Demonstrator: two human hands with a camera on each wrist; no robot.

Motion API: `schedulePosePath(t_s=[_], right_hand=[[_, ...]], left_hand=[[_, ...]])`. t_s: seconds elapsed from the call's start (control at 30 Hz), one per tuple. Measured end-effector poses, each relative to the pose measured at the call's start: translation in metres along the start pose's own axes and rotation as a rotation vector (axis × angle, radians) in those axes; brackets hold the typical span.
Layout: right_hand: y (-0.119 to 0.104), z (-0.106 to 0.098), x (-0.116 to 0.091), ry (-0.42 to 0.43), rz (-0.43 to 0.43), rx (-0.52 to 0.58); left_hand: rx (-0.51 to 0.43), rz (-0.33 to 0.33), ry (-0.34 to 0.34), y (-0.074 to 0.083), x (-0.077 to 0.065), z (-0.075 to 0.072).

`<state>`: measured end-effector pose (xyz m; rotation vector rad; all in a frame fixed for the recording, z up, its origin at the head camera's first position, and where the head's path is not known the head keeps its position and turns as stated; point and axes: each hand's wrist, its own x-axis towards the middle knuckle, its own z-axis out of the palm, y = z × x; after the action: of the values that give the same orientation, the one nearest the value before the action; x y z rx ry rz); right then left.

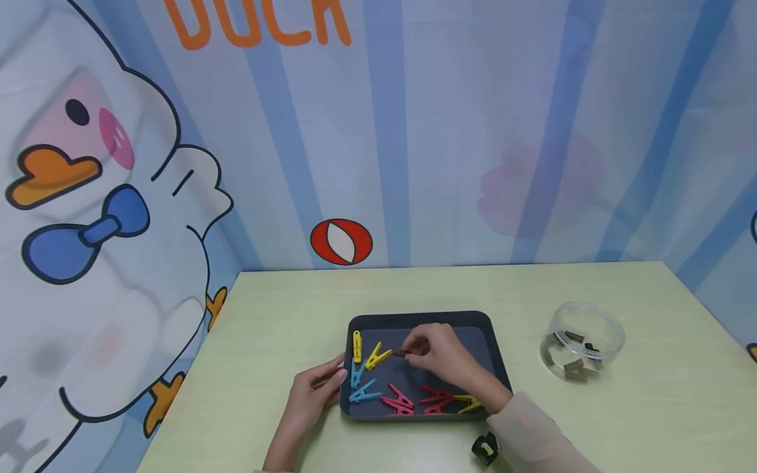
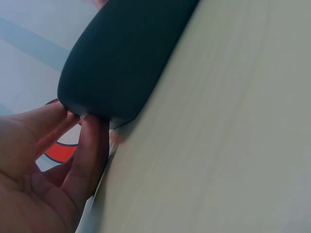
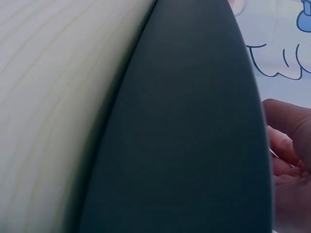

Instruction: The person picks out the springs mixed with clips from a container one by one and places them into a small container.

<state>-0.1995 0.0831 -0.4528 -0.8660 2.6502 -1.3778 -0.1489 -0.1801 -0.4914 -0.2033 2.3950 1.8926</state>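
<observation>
In the head view my right hand [image 1: 440,351] reaches over a dark grey tray [image 1: 422,321], pinching a small dark brown piece [image 1: 400,353] in its fingertips; its kind I cannot tell. My left hand [image 1: 313,394] grips the tray's left edge, thumb at the rim. The left wrist view has those fingers against the tray's outer wall [image 2: 116,58]. Yellow clothespins [image 1: 377,357] and blue clothespins [image 1: 364,392] lie along the tray's left side. Pink clothespins [image 1: 399,401] are near its front, with another yellow clothespin [image 1: 468,403] at the front right. The tray wall hides the brown piece from the right wrist view.
A round clear plastic jar [image 1: 582,341] holding several brown and dark pieces stands on the table right of the tray. A small black object [image 1: 485,449] lies in front of the tray, near the right sleeve [image 1: 535,430]. A printed curtain [image 1: 449,131] hangs behind the table [image 1: 284,302].
</observation>
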Motion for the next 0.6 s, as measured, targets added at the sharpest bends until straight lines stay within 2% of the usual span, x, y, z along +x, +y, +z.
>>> schedulePosePath(t_s=[0.6], right_hand=[[0.001,-0.015,-0.008,0.04,0.038,-0.018]], left_hand=[[0.0,0.001,0.001,0.001,-0.001,0.0]])
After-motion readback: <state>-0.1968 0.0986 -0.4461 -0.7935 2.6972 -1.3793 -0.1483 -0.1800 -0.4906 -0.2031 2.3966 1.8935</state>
